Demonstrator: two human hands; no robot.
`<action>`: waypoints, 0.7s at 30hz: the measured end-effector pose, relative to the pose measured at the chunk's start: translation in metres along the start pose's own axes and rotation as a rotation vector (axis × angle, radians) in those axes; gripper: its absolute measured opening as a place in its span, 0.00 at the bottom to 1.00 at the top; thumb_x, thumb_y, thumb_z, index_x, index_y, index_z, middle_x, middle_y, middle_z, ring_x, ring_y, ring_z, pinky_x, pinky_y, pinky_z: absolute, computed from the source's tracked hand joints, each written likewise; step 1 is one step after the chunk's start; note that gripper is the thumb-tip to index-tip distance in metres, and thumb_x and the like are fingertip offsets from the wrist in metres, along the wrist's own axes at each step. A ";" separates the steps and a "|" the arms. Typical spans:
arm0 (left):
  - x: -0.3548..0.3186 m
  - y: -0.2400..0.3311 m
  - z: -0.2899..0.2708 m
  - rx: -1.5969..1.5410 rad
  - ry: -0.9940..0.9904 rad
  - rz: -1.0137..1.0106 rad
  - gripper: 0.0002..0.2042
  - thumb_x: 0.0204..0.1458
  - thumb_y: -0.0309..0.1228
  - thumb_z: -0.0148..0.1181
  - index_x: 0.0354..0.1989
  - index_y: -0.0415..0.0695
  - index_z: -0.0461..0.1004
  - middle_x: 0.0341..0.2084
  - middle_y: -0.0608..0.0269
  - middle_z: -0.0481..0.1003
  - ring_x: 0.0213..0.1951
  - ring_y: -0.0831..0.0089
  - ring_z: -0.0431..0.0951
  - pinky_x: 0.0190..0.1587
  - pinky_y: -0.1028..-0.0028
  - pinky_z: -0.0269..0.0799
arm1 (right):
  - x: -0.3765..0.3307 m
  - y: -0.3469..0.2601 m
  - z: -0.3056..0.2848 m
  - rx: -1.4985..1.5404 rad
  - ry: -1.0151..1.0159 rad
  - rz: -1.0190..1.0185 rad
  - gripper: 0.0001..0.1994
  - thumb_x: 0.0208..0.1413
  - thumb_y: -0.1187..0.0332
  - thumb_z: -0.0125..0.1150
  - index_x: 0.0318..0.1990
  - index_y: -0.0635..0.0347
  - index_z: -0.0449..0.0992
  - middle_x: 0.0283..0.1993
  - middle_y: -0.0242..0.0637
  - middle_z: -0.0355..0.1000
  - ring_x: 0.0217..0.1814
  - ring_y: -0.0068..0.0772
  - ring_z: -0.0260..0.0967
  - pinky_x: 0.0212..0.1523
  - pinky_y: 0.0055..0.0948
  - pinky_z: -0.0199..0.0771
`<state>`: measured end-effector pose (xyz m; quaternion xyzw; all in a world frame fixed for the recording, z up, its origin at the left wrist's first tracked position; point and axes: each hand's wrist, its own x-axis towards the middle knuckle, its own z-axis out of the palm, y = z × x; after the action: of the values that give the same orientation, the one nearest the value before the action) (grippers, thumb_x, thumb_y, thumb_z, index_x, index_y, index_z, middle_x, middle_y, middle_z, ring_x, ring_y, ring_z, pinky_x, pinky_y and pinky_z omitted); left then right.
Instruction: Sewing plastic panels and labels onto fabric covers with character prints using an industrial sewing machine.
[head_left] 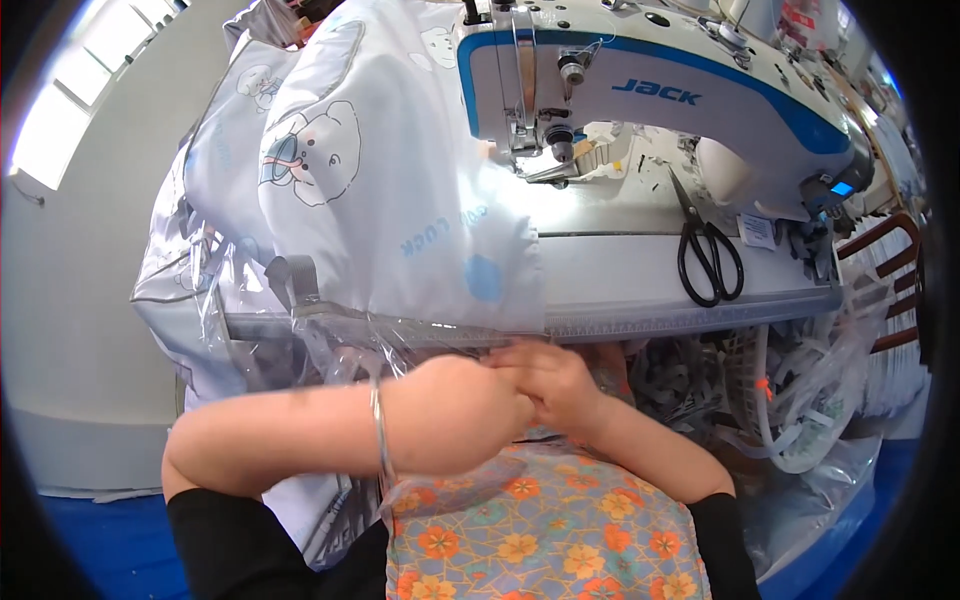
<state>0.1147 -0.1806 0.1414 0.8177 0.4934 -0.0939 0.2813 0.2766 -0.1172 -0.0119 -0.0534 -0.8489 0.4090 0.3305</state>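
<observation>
My left hand [462, 405] and my right hand [548, 385] meet just below the front edge of the sewing table [640, 318]. The left hand is bent inward, its fingers hidden behind its back and wrist. My right hand's fingers are curled and pressed together against the left one; whatever lies between them cannot be made out. Just beyond both hands, pale fabric [400, 215] with bear prints and a grey tab [293, 280] drapes over the table. Clear plastic film [350, 338] hangs at its near edge, beside my left wrist.
A white and blue sewing machine [640, 95] stands at the back right, its needle area beside the fabric. Black-handled scissors [707, 255] lie on the table near a small white label [758, 231]. Below right are a white basket [745, 385] and clear plastic bags [815, 500].
</observation>
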 end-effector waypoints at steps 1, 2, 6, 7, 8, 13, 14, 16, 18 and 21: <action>0.009 -0.012 -0.002 -0.052 0.006 0.043 0.06 0.44 0.28 0.61 0.30 0.41 0.73 0.31 0.57 0.74 0.35 0.55 0.79 0.34 0.62 0.75 | -0.006 -0.005 0.005 -0.010 0.041 0.015 0.14 0.50 0.74 0.65 0.46 0.57 0.80 0.49 0.40 0.78 0.51 0.45 0.77 0.55 0.39 0.77; 0.019 -0.027 -0.003 -0.096 0.038 0.101 0.07 0.45 0.28 0.60 0.31 0.40 0.73 0.33 0.56 0.75 0.37 0.52 0.78 0.37 0.59 0.76 | -0.011 -0.009 0.009 0.070 -0.036 0.055 0.16 0.49 0.74 0.65 0.47 0.57 0.80 0.52 0.40 0.77 0.53 0.44 0.76 0.57 0.40 0.76; 0.049 -0.067 0.018 0.175 0.452 -0.024 0.24 0.47 0.31 0.62 0.55 0.38 0.72 0.59 0.44 0.69 0.58 0.51 0.72 0.56 0.58 0.68 | -0.007 -0.011 0.018 0.111 -0.094 0.041 0.16 0.49 0.75 0.66 0.48 0.58 0.79 0.53 0.40 0.77 0.57 0.42 0.75 0.59 0.41 0.74; 0.051 -0.075 0.024 0.308 0.398 -0.082 0.28 0.47 0.32 0.62 0.59 0.38 0.70 0.64 0.43 0.65 0.62 0.53 0.69 0.60 0.57 0.66 | -0.005 -0.010 0.018 0.125 -0.077 0.015 0.16 0.49 0.75 0.66 0.48 0.58 0.79 0.53 0.40 0.77 0.57 0.42 0.75 0.59 0.41 0.74; 0.053 -0.081 0.029 0.324 0.478 -0.056 0.28 0.47 0.32 0.62 0.59 0.38 0.70 0.64 0.43 0.65 0.62 0.53 0.69 0.60 0.57 0.66 | -0.002 -0.008 0.019 0.100 -0.064 0.006 0.17 0.48 0.78 0.65 0.48 0.58 0.79 0.53 0.40 0.77 0.58 0.43 0.74 0.60 0.40 0.74; 0.056 -0.093 0.034 0.363 0.483 -0.033 0.29 0.45 0.32 0.61 0.58 0.35 0.71 0.60 0.45 0.68 0.63 0.57 0.69 0.63 0.54 0.62 | 0.012 -0.003 0.017 0.038 -0.011 -0.005 0.12 0.49 0.76 0.65 0.43 0.59 0.80 0.51 0.41 0.78 0.54 0.43 0.76 0.57 0.40 0.75; 0.056 -0.094 0.032 0.416 0.475 0.010 0.28 0.44 0.34 0.60 0.57 0.33 0.72 0.59 0.46 0.70 0.63 0.58 0.69 0.65 0.52 0.61 | 0.015 -0.001 0.015 0.057 0.027 0.019 0.10 0.50 0.77 0.65 0.41 0.60 0.80 0.49 0.41 0.78 0.52 0.45 0.76 0.55 0.41 0.76; 0.057 -0.095 0.028 0.402 0.494 0.041 0.27 0.44 0.32 0.59 0.55 0.33 0.72 0.58 0.46 0.71 0.60 0.59 0.71 0.63 0.56 0.63 | 0.023 0.001 0.011 0.073 0.068 0.048 0.08 0.50 0.78 0.64 0.39 0.61 0.80 0.46 0.42 0.79 0.50 0.46 0.76 0.53 0.42 0.77; 0.059 -0.098 0.024 0.393 0.518 0.070 0.25 0.44 0.30 0.59 0.54 0.33 0.73 0.56 0.47 0.73 0.58 0.59 0.74 0.62 0.60 0.65 | 0.031 0.005 0.005 0.018 0.066 0.065 0.07 0.52 0.79 0.64 0.39 0.65 0.80 0.42 0.45 0.78 0.46 0.49 0.77 0.47 0.40 0.78; 0.064 -0.109 0.018 0.325 0.498 0.092 0.25 0.44 0.30 0.60 0.53 0.32 0.73 0.55 0.47 0.74 0.56 0.59 0.75 0.61 0.63 0.67 | 0.045 0.012 -0.005 0.018 0.055 0.123 0.06 0.52 0.80 0.63 0.38 0.66 0.79 0.41 0.47 0.77 0.45 0.51 0.76 0.46 0.40 0.77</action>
<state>0.0547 -0.1034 0.0585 0.8714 0.4880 0.0448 0.0213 0.2426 -0.0901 0.0050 -0.1138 -0.8310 0.4346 0.3282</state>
